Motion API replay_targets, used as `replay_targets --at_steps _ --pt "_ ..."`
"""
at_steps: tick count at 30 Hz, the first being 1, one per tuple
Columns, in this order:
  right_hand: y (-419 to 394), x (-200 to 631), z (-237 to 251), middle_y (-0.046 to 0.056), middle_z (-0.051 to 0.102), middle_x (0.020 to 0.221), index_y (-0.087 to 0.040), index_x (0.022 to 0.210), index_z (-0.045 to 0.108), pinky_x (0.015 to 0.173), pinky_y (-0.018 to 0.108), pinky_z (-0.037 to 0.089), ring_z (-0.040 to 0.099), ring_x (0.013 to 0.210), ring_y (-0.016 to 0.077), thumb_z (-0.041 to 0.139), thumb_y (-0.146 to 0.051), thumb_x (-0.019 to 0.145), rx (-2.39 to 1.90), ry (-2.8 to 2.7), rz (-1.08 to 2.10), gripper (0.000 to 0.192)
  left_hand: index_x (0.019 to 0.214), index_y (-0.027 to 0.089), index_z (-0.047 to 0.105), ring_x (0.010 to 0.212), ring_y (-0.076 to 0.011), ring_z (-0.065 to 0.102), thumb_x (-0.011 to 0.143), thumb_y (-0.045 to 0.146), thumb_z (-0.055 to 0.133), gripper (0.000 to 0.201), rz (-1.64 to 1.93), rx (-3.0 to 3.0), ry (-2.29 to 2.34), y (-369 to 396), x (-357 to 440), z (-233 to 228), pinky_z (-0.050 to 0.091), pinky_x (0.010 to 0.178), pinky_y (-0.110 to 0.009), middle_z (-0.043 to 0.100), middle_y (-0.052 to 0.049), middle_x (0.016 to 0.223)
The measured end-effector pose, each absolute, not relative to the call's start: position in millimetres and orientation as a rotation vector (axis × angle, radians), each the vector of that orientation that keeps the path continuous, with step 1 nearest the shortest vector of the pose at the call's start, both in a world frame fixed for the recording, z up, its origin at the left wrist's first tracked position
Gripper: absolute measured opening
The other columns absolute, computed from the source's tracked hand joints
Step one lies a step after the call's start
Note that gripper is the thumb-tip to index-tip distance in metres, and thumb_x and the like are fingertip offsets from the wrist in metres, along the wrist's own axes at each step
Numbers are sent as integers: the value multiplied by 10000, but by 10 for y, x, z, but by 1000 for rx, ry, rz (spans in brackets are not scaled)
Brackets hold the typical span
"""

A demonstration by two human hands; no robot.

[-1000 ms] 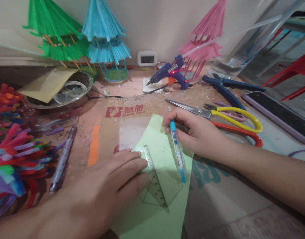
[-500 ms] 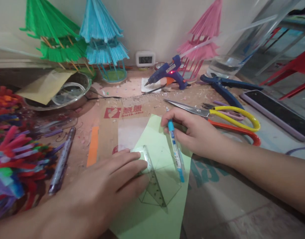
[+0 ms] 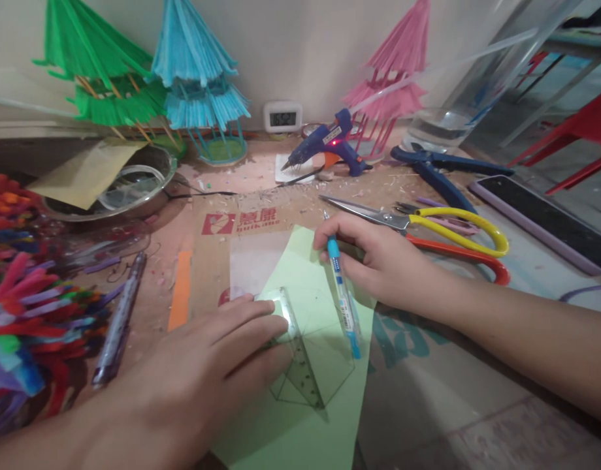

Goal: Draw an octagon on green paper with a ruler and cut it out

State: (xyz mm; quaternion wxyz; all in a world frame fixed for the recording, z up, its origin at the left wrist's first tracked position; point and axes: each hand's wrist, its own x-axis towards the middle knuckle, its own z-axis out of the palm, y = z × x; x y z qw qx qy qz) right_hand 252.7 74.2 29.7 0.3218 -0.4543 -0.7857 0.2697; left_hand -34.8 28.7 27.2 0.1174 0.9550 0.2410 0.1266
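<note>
A sheet of light green paper [image 3: 340, 424] lies in front of me with thin dark lines of an angular figure on it. My left hand [image 3: 217, 359] rests over the paper's left part, fingers stretched out and lying on a clear ruler [image 3: 303, 365]. The ruler slants across the drawn lines; its upper left part is under my fingertips and my thumb is hidden. In my right hand [image 3: 364, 254], closed at the paper's upper right edge, is a clear pen with blue parts [image 3: 347, 307]. Its pointed end is away from me, its blue end towards me.
Scissors [image 3: 403, 222], blue pliers [image 3: 440, 173] and a phone [image 3: 545, 222] lie at right. Behind stand a glue gun [image 3: 324, 143] with a red light, and green [image 3: 99, 59], blue [image 3: 193, 59] and pink [image 3: 398, 52] tiered models. Pipe cleaners [image 3: 21, 313] and a metal bowl [image 3: 148, 196] are at left.
The whole view has shifted slightly to the left. Both hands, the ruler and the pen keep almost the same places on the paper.
</note>
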Motion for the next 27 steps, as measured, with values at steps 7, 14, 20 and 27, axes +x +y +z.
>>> replay_targets --at_steps 7,14,20,27 --pt "741 2523 321 11 662 855 -228 946 574 739 323 472 627 789 189 481 -86 810 -1218 -2067 713 218 1452 469 514 1351 -223 575 1036 312 534 445 330 2584 848 286 -317 295 440 1169 -368 637 94 1422" --pt "755 2527 322 15 672 866 -224 942 589 742 325 462 623 794 191 488 -112 792 -1218 -2074 697 213 1347 385 616 1315 -207 607 1051 388 511 315 399 2551 915 293 -239 332 480 1128 -320 687 66 1355" --pt "754 2524 315 22 671 873 -219 953 592 748 335 463 624 802 199 489 -129 800 -1228 -2072 703 206 1235 349 692 1238 -220 666 1050 519 467 337 435 2536 1022 287 -153 354 523 1079 -323 729 37 1280" --pt "757 2520 310 17 669 871 -223 954 588 748 330 467 624 797 194 483 -114 798 -1212 -2075 705 217 1359 399 616 1308 -228 613 1045 408 507 332 387 2540 891 263 -220 346 455 1154 -363 683 63 1364"
